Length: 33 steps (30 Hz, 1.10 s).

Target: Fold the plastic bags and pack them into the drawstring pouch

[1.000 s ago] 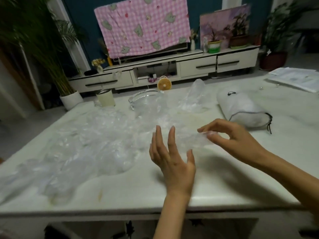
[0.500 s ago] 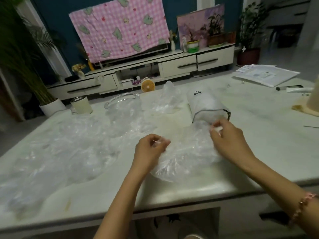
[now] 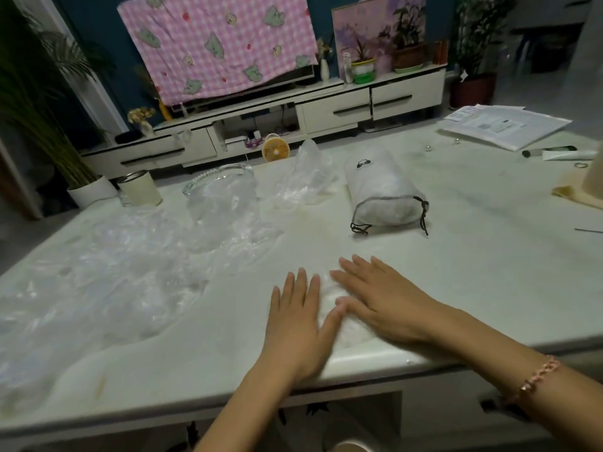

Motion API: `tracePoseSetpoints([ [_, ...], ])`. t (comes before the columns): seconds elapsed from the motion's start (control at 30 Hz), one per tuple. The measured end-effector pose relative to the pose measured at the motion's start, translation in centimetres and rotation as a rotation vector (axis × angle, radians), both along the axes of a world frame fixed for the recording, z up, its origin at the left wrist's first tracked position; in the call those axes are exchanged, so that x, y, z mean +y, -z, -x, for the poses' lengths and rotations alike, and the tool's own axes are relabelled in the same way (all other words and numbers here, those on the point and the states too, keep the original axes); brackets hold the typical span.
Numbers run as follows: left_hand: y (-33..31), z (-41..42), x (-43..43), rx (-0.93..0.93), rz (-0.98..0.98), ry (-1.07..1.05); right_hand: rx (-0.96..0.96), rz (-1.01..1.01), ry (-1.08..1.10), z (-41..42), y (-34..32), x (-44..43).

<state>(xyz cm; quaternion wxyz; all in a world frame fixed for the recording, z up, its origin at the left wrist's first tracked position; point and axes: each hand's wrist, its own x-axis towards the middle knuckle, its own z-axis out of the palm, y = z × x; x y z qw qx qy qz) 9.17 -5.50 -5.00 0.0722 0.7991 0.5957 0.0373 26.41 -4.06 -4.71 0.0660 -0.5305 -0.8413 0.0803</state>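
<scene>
Left hand: the left hand [image 3: 295, 318] lies flat, palm down with fingers straight and spread. It presses the left part of the bag nearest the viewer, on the near side of the pouch.
Right hand: the right hand [image 3: 381, 305] is also flat with fingers straight. It presses the right part of the same bag, and its thumb tip touches the left thumb.
Bag in hand: a flattened plastic bag [image 3: 324, 295] sits at the table's [image 3: 473, 272] near edge, mostly hidden under both palms. Its folds cannot be read.
Key relation: the drawstring pouch [image 3: 381, 190] lies straight ahead of the hands and a little to the right, well apart from them. Its long axis runs near to far, and its grey-hemmed mouth faces the person, with cords trailing at both corners.
Nearer hand: the right, judging by position. The left would likely be the one to hold the mouth open.
Pouch fill: it looks plump, so it probably holds bags already.
Still to fold: a heap of loose plastic bags [image 3: 114, 272] spreads to the left of the pouch. One crumpled bag [image 3: 306, 181] stands just left of the pouch.
Farther: a ribbed glass dish [image 3: 218, 184] and a tin [image 3: 140, 189] sit left of the pouch. Some papers [image 3: 502, 125] lie beyond it to the right.
</scene>
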Motion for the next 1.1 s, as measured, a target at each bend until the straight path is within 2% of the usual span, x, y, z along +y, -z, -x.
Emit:
tracePoseSetpoints([
  [0.2, 0.2, 1.3, -0.1, 0.054, 0.042, 0.086, -0.084, 0.067, -0.025, -1.8, 0.4, -0.2],
  [0.3, 0.2, 1.4, -0.3, 0.046, 0.014, 0.116, -0.053, 0.047, -0.018, -1.5, 0.4, -0.2],
  [0.37, 0.1, 1.7, -0.7, -0.041, -0.125, 0.196, 0.112, -0.044, -0.012, -2.0, 0.2, -0.7],
  [0.4, 0.0, 1.8, -0.9, -0.115, -0.240, 0.264, 0.260, -0.115, -0.005, -2.5, -0.2, -1.2],
  [0.47, -0.2, 2.0, -1.3, -0.278, -0.402, 0.341, 0.487, -0.074, -0.031, -3.6, -1.2, -2.5],
  [0.5, -0.4, 1.9, -1.5, -0.314, -0.402, 0.347, 0.504, 0.011, -0.061, -4.1, -1.6, -3.1],
  [0.57, -0.4, 1.9, -1.8, -0.299, -0.327, 0.343, 0.315, 0.107, -0.125, -4.7, -1.3, -3.8],
  [0.6, -0.3, 2.0, -1.8, -0.273, -0.306, 0.347, 0.244, 0.083, -0.135, -4.7, -0.8, -3.8],
  [0.77, -0.3, 3.2, -1.8, -0.289, -0.235, 0.340, 0.397, -0.114, -0.056, -3.8, -0.4, -2.3],
  [0.87, 0.2, 3.3, -1.6, -0.399, -0.271, 0.282, 0.616, -0.055, 0.024, -3.2, -1.4, -1.0],
  [0.93, 0.4, 3.0, -1.5, -0.592, -0.282, 0.144, 0.666, -0.022, 0.102, -2.7, -1.6, 0.1],
  [1.0, 0.1, 2.4, -1.2, -0.769, -0.229, -0.049, 0.657, -0.019, 0.241, -2.0, -1.3, 1.3],
  [1.1, -0.9, 1.1, -0.4, -0.787, -0.175, -0.286, 0.485, -0.056, 0.416, -0.7, -1.1, 2.6],
])
